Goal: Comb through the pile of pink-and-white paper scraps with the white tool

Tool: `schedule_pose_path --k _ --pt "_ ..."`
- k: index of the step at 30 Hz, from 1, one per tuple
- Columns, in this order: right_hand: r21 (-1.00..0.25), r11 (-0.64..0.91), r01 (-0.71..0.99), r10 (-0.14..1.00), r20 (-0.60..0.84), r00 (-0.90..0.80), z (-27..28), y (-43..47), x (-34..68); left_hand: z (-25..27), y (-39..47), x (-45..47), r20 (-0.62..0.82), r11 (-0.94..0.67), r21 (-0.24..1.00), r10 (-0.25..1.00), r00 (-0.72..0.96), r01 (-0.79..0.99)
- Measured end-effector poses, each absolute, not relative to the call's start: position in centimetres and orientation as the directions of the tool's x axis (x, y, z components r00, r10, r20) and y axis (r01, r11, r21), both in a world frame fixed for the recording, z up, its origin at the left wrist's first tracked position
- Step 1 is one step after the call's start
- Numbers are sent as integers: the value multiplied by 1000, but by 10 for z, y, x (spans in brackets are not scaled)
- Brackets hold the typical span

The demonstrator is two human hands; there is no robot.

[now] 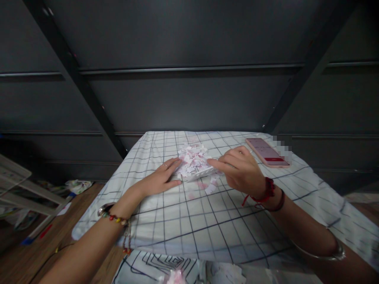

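Note:
A heap of small torn white and pink paper scraps lies in the middle of the checked cloth. Along its near side runs a pale strip or rim; which of the two it is, I cannot tell. My left hand rests flat at the heap's left edge, fingers stretched and fingertips against the scraps. On the other side my right hand is closed, its index finger reaching to the heap's right edge. What its fingers pinch, if anything, is hidden. A loose scrap of paper lies just in front of the heap.
A phone in a pink case lies behind my right hand, its screen lit. The checked cloth covers the surface up to a dark panelled wall. At left stands a pale frame on the wooden floor. Paper and pink plastic show at the bottom.

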State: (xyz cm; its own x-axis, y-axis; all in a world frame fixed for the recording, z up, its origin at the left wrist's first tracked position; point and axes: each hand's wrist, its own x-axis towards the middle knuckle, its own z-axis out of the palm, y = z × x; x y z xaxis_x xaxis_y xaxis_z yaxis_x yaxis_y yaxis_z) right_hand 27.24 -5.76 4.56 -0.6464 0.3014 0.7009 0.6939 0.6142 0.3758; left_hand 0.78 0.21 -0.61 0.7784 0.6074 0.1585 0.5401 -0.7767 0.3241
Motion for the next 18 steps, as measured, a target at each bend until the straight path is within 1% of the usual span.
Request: schedule_pose_path --k 3,7,10,13,15,18 --pt "372 600 708 298 717 -630 46 -58 272 -7 3 8 160 -780 320 604 781 537" --pt "400 591 700 307 691 -654 45 -56 270 -7 3 8 162 -783 313 602 782 538" --pt "365 632 683 308 691 -654 45 -56 271 -7 3 7 171 -785 319 600 782 532" --pt "324 650 687 299 723 -623 45 -57 273 -7 2 7 173 -785 325 597 783 527" --pt "330 633 701 302 728 -616 45 -57 273 -7 3 7 173 -786 324 597 783 527" --pt "361 615 701 320 699 -640 45 -57 274 -7 3 7 169 -784 320 600 782 532"
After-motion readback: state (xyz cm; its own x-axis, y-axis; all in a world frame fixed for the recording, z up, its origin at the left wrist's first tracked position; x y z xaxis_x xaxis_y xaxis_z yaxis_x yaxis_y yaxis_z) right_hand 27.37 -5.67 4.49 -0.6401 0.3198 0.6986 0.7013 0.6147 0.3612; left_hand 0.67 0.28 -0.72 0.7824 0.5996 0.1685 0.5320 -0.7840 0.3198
